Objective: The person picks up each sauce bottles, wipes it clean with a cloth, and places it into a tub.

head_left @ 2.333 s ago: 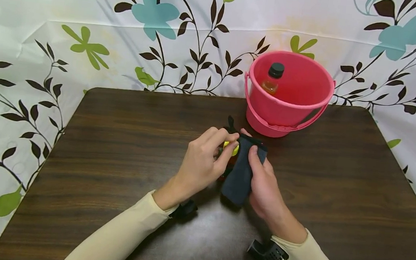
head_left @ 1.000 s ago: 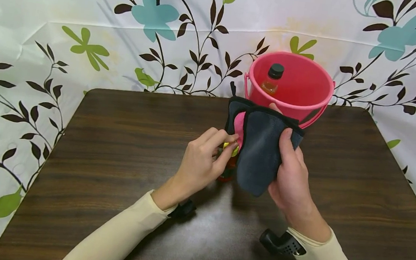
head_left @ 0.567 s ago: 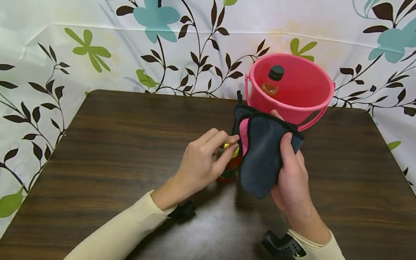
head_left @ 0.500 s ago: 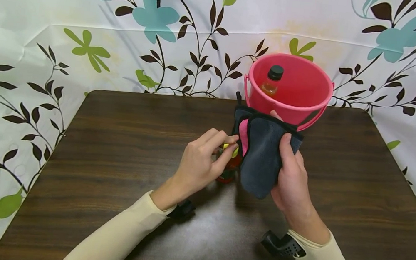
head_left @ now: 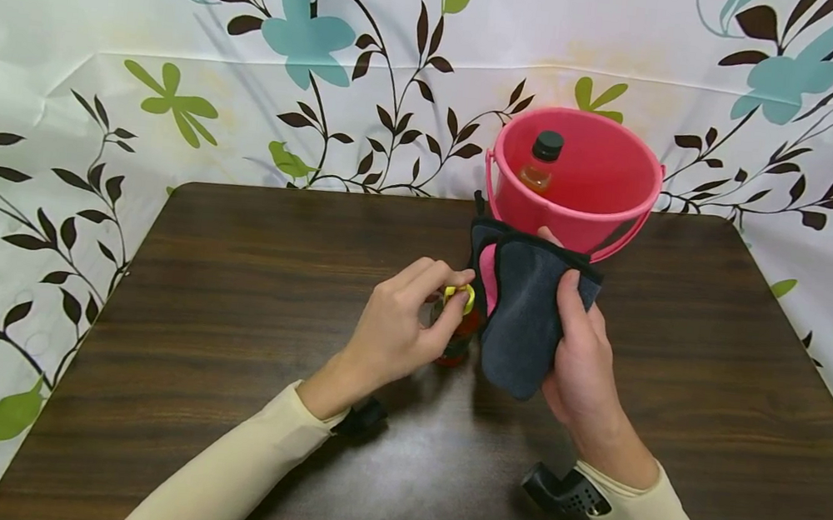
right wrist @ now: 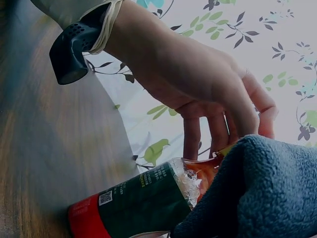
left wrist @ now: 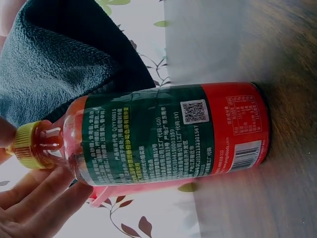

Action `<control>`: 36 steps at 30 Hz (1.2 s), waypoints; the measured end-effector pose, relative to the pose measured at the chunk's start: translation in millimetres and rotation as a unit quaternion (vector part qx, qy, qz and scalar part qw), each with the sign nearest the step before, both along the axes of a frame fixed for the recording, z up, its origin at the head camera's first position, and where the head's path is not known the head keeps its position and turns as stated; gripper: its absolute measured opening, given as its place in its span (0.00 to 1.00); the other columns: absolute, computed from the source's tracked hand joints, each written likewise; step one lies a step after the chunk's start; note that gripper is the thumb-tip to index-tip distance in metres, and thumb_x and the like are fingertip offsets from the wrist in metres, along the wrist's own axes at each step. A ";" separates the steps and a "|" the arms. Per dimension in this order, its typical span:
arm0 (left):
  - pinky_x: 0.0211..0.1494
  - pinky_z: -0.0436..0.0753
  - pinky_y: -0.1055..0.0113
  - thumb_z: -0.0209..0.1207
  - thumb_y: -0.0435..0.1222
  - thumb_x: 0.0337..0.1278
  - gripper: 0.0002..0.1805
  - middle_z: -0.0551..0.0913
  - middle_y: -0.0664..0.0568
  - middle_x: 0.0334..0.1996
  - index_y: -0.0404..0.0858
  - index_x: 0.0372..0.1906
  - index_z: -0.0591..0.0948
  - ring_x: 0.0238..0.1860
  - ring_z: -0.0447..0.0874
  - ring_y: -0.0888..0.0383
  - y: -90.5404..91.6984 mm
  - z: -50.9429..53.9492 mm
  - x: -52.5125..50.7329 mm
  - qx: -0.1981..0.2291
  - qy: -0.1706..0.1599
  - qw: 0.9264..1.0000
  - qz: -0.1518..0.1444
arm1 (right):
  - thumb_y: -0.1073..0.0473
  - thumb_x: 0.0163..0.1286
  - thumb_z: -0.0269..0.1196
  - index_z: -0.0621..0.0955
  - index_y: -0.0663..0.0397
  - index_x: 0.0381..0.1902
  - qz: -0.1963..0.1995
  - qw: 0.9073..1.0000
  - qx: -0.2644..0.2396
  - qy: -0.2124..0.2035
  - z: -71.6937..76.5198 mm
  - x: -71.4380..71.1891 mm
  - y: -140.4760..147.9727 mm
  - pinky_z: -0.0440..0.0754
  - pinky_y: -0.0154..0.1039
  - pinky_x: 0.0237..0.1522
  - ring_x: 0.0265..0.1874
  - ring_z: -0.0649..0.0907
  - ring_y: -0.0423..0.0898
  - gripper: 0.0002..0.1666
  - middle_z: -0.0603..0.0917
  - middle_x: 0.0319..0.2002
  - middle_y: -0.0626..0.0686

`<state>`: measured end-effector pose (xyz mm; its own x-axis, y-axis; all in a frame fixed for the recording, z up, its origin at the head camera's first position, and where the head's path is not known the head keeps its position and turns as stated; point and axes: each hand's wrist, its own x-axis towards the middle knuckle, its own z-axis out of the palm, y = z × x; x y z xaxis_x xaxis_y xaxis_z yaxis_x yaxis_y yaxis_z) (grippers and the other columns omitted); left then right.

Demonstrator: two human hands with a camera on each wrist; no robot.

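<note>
My left hand (head_left: 404, 313) pinches the yellow cap (head_left: 469, 301) of a sauce bottle (head_left: 455, 351) that stands upright on the table. In the left wrist view the bottle (left wrist: 148, 134) shows a green and red label with small print; the other fingers lie by its neck. My right hand (head_left: 587, 368) grips a dark blue-grey cleaning cloth (head_left: 527, 321) with black edging, thumb on the near side. A pink patch shows between its folds. The cloth (right wrist: 277, 193) hangs just right of the bottle and hides part of it in the right wrist view.
A pink bucket (head_left: 570, 225) with its handle down stands at the back right of the brown wooden table (head_left: 271, 279). Inside it is a bottle (head_left: 541, 163) with a black cap. A leaf-patterned curtain (head_left: 204, 39) hangs behind the table.
My right hand has moved right with the cloth, which has gone from narrow and bunched to more spread out, uncovering the bottle's side. My left hand has stayed at the cap.
</note>
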<state>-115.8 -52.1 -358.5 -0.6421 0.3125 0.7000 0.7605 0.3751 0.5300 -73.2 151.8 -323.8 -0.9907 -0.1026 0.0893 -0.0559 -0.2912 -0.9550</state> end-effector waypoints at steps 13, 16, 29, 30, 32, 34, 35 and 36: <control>0.38 0.89 0.62 0.60 0.29 0.63 0.07 0.92 0.45 0.51 0.35 0.44 0.82 0.34 0.85 0.56 -2.8 1.0 3.1 -0.013 -0.021 1.000 -0.011 | 0.41 0.87 0.41 0.64 0.34 0.83 -0.007 1.000 0.021 -0.004 -2.7 -1.3 -0.9 0.82 0.32 0.57 0.67 0.75 0.48 0.31 0.68 0.77 0.48; 0.36 0.87 0.63 0.60 0.29 0.63 0.08 0.92 0.45 0.49 0.35 0.45 0.83 0.33 0.84 0.55 -2.8 -0.5 3.4 -0.019 -0.016 1.000 0.000 | 0.41 0.87 0.41 0.65 0.32 0.82 -0.011 0.999 0.036 -0.012 -3.7 -1.5 -1.9 0.82 0.32 0.56 0.65 0.76 0.48 0.31 0.69 0.76 0.47; 0.25 0.72 0.69 0.64 0.33 0.62 0.11 0.87 0.49 0.38 0.39 0.49 0.87 0.25 0.76 0.56 -3.1 -2.3 3.4 -0.040 0.014 0.996 0.074 | 0.43 0.87 0.44 0.66 0.32 0.82 -0.030 0.996 0.082 -0.011 -13.5 -5.6 -10.6 0.79 0.34 0.62 0.72 0.75 0.48 0.30 0.71 0.77 0.42; 0.25 0.71 0.69 0.64 0.33 0.62 0.12 0.86 0.50 0.37 0.39 0.49 0.87 0.25 0.76 0.56 -3.3 -2.3 3.5 -0.041 0.013 0.996 0.077 | 0.43 0.87 0.44 0.66 0.34 0.82 -0.032 0.996 0.085 -0.008 -14.7 -6.1 -11.9 0.78 0.34 0.62 0.72 0.74 0.47 0.30 0.71 0.77 0.41; 0.25 0.71 0.69 0.65 0.34 0.62 0.12 0.84 0.50 0.34 0.40 0.49 0.88 0.25 0.76 0.55 -3.4 -2.4 4.0 -0.042 0.011 0.996 0.081 | 0.45 0.87 0.45 0.66 0.39 0.82 -0.032 0.995 0.092 -0.004 -17.1 -7.3 -14.7 0.78 0.33 0.63 0.72 0.74 0.46 0.30 0.72 0.77 0.41; 0.25 0.71 0.68 0.65 0.34 0.62 0.12 0.82 0.49 0.32 0.40 0.50 0.88 0.24 0.76 0.55 -3.5 -2.7 4.3 -0.043 0.009 0.996 0.083 | 0.45 0.88 0.45 0.66 0.40 0.82 -0.032 0.994 0.106 -0.004 -19.1 -8.1 -18.1 0.78 0.32 0.62 0.71 0.75 0.46 0.30 0.72 0.77 0.41; 0.25 0.71 0.68 0.66 0.35 0.62 0.12 0.82 0.49 0.32 0.40 0.50 0.88 0.25 0.76 0.55 -3.6 -2.9 4.4 -0.043 0.008 0.996 0.084 | 0.45 0.87 0.45 0.67 0.39 0.82 -0.032 0.993 0.116 -0.006 -20.0 -8.1 -19.9 0.79 0.32 0.60 0.69 0.75 0.46 0.30 0.72 0.76 0.41; 0.25 0.72 0.68 0.66 0.35 0.62 0.12 0.81 0.48 0.31 0.40 0.50 0.88 0.25 0.76 0.55 -3.8 -2.7 4.6 -0.043 0.008 0.996 0.084 | 0.45 0.87 0.46 0.67 0.37 0.81 -0.028 0.992 0.121 -0.009 -20.9 -8.1 -21.8 0.79 0.33 0.60 0.67 0.75 0.47 0.29 0.73 0.75 0.41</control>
<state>-111.1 -55.9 -361.2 -0.6798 0.2614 0.6853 0.6911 0.5411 0.4791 -81.3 129.9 -344.7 -0.9967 -0.0639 0.0500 -0.0469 -0.0504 -0.9976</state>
